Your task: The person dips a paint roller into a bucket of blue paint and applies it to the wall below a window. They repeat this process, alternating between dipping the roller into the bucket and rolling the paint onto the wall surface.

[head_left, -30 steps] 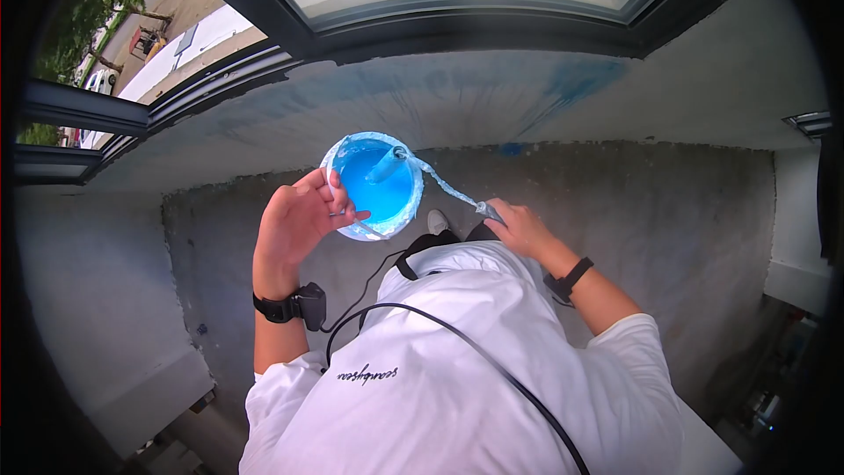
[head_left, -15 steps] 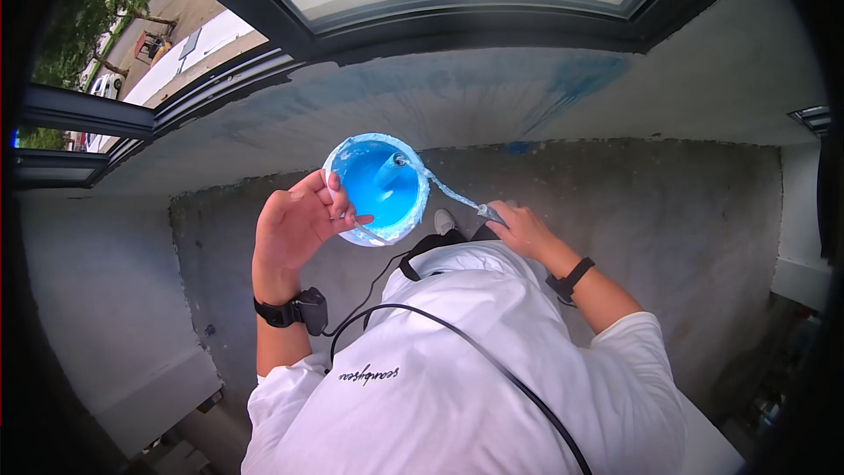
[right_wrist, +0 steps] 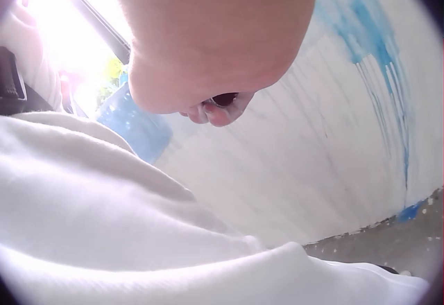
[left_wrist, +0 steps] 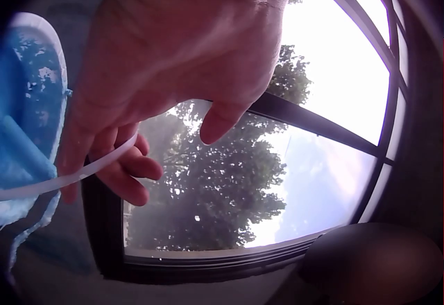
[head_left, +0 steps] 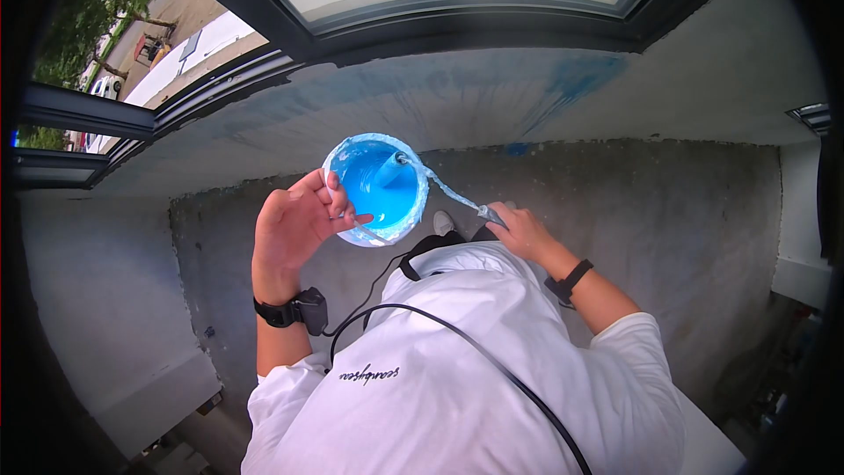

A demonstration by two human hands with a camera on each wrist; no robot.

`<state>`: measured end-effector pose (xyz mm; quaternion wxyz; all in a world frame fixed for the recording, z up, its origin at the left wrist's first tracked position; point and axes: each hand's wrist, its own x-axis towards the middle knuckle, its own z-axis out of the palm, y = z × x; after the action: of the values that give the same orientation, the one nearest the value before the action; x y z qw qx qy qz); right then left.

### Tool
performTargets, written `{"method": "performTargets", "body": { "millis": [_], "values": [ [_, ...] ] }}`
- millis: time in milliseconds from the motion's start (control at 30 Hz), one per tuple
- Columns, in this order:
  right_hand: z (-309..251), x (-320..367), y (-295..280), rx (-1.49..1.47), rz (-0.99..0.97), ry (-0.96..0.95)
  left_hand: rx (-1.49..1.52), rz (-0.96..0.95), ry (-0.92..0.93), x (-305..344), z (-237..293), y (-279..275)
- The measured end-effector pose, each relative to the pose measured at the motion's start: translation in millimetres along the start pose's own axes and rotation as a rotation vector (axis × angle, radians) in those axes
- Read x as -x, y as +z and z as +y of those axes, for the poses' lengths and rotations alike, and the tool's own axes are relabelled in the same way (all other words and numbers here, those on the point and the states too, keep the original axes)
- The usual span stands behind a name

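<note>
My left hand [head_left: 297,222] holds a paint bucket [head_left: 417,215] by its thin white handle [left_wrist: 104,161], with fingers curled round the strip. Blue paint [head_left: 374,200] lies inside, and dried paint crusts the rim. In my right hand [head_left: 526,234] is the grip of a paint roller, whose paint-caked wire frame [head_left: 450,192] crosses over the bucket's right rim. The blue roller sleeve [head_left: 387,172] sits inside the bucket, slanting against the wall by the far right rim. In the right wrist view, the back of the right hand [right_wrist: 215,35] hides most of the grip.
Ahead is a low white wall [head_left: 352,105] with a blue paint patch [head_left: 585,75] and drips, under dark window frames [head_left: 475,31]. Bare grey concrete floor [head_left: 615,202] lies below. A black cable [head_left: 466,327] runs across the white shirt [head_left: 527,361].
The bucket and roller sit slightly lower in the head view than a second ago, with a small shift of the whole view. Both hands keep their holds.
</note>
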<state>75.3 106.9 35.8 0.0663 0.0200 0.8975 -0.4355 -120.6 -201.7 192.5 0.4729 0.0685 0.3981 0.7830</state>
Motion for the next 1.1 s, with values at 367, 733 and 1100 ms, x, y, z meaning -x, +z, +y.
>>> {"method": "performTargets", "body": {
  "millis": [367, 733, 1100],
  "values": [
    [-17, -4, -3, 0.041, 0.024, -0.021, 0.017, 0.010, -0.008, -2, -3, -6],
    [-21, 2, -4, 0.053, 0.040, -0.010, 0.001, 0.039, 0.005, -1, -5, -5],
    [-24, -4, -5, 0.031, 0.040, -0.036, -0.013, 0.014, 0.022, 1, -8, -8]
  ]
}}
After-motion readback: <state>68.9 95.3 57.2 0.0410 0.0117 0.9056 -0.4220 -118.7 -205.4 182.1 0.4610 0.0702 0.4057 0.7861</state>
